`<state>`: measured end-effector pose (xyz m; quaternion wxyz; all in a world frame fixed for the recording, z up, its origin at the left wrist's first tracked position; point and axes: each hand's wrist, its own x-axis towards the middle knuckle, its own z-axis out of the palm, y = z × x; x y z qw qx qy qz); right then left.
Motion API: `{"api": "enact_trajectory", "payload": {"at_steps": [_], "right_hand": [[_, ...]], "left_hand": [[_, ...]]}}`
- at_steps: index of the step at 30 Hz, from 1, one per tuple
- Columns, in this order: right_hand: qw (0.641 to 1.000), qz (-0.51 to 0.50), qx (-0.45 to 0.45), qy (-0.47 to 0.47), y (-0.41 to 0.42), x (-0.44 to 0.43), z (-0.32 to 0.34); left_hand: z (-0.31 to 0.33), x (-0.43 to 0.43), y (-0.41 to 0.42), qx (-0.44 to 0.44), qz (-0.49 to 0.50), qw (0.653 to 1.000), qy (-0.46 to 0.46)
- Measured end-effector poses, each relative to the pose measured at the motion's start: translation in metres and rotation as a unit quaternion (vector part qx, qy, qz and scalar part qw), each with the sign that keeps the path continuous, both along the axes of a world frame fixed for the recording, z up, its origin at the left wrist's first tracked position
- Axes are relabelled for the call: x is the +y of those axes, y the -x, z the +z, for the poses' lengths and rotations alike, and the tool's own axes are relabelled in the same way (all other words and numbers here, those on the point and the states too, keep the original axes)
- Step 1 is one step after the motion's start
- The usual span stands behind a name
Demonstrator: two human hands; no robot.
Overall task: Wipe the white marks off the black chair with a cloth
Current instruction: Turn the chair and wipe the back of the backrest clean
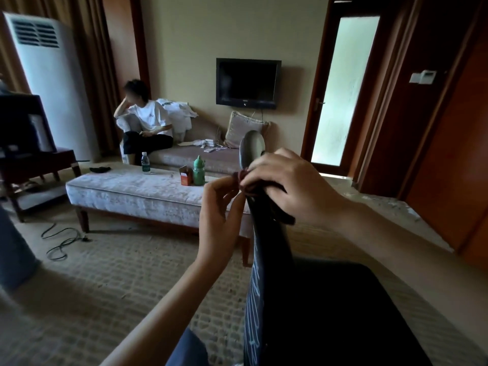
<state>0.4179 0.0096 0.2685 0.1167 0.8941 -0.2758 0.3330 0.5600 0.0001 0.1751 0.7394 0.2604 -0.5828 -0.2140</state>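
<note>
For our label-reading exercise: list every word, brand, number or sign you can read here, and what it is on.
No text reads clearly.
white marks on black chair: scribbled loops, not legible.
Logo on television: too small.
Labels on water bottle, orange carton: blurred.

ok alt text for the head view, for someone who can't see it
The left hand and right hand grip a dark red cloth near the top of a black chair whose back shows white marks. Beyond, a person sits on a sofa.

Single head-worn view (wide-angle), facing forward and slightly down, close above the black chair, sofa well beyond
</note>
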Motion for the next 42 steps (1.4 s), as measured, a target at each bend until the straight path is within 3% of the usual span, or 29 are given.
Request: {"api": "enact_trajectory", "payload": {"at_steps": [2,4,7,14,19,25,27,29,31,34,42], "right_hand": [[1.000,0.009,0.016,0.020,0.006,0.011,-0.005],[0.998,0.010,0.042,0.039,0.013,0.017,-0.011],[0.999,0.009,0.025,0.040,0.029,0.028,-0.019],[0.998,-0.031,-0.003,0.061,0.073,0.062,-0.039],[0.980,-0.089,-0.149,0.093,0.087,0.102,-0.056],[0.957,-0.157,-0.208,0.126,0.115,0.143,-0.058],[0.951,-0.183,-0.205,0.140,0.131,0.157,-0.059],[0.946,-0.214,-0.188,0.157,0.144,0.167,-0.056],[0.940,-0.246,-0.164,0.171,0.155,0.170,-0.050],[0.929,-0.297,-0.118,0.188,0.172,0.167,-0.042],[0.915,-0.342,-0.077,0.201,0.215,0.160,-0.041]], "left_hand": [[-0.003,-0.010,-0.007,-0.056,0.045,0.997,0.020],[-0.002,-0.023,-0.014,-0.164,0.111,0.979,0.047],[0.003,-0.030,-0.010,-0.230,0.111,0.965,0.059],[0.003,-0.015,0.019,-0.232,0.050,0.967,0.096],[0.002,0.028,0.052,-0.217,0.065,0.969,0.095],[0.011,0.080,0.087,-0.254,0.076,0.957,0.118],[0.018,0.075,0.075,-0.257,0.071,0.953,0.144],[0.033,0.050,0.054,-0.257,0.137,0.946,0.139],[0.051,0.022,0.037,-0.329,0.192,0.915,0.135],[0.063,0.005,0.034,-0.432,0.164,0.870,0.172],[0.075,0.025,0.065,-0.417,0.086,0.896,0.129]]}}
